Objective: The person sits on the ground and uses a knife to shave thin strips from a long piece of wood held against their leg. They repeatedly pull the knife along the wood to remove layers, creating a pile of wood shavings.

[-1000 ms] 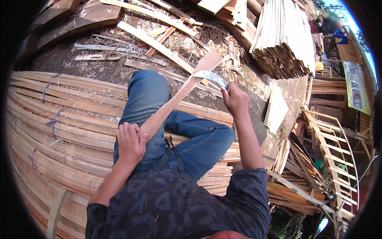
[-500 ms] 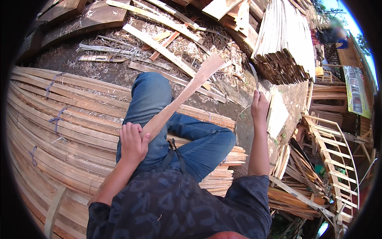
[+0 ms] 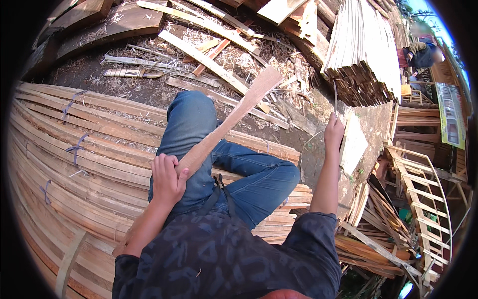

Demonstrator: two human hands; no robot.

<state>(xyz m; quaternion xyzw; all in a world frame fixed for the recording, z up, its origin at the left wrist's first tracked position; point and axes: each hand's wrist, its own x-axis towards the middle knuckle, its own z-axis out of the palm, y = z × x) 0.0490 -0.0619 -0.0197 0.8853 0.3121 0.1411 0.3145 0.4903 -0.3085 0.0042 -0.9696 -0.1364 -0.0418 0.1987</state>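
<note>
A long, flat piece of wood (image 3: 230, 121), narrow in the middle and wider at both ends, slants across my right-bent legs from lower left to upper right. My left hand (image 3: 168, 175) is closed round its near end, above my thigh. Out to the right, my right hand (image 3: 333, 130) grips a knife whose thin curved blade (image 3: 335, 95) points away from me. The fingers hide its handle. The blade is well apart from the wood. Beyond my right hand lies a pale flat board (image 3: 353, 144).
Bundles of tied wooden strips (image 3: 99, 164) lie under me and to my left. Loose slats (image 3: 204, 59) and shavings cover the ground ahead. A large stack of thin boards (image 3: 359, 55) stands at the far right, with a ladder-like frame (image 3: 420, 199) nearer. Blurred people (image 3: 423, 52) are farther off.
My right hand has shifted slightly right, and the knife blade now points more straight ahead. My left hand and the wood hold nearly the same place.
</note>
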